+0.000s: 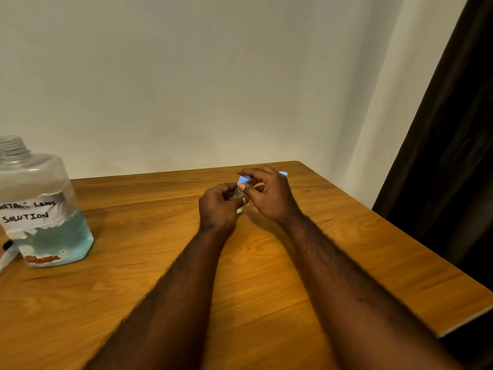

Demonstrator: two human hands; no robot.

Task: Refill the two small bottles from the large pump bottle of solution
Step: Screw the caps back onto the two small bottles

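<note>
Small bottle (pixel 238 194) over the table (pixel 360 236), gripped in my left hand (pixel 217 206), its blue cap (pixel 244 179) pinched by my right hand (pixel 269 194) — the cap step, I judge. Next calls for reaching the large bottle (pixel 45 209), standing open-necked well apart at far left — then steady pouring.

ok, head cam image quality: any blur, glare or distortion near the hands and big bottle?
Head view: dim warm light, no hard glare; left hand, right hand, small bottle and blue cap look soft; faint shadow on the wooden table beneath; large solution bottle leans, likely wide-angle distortion.
</note>
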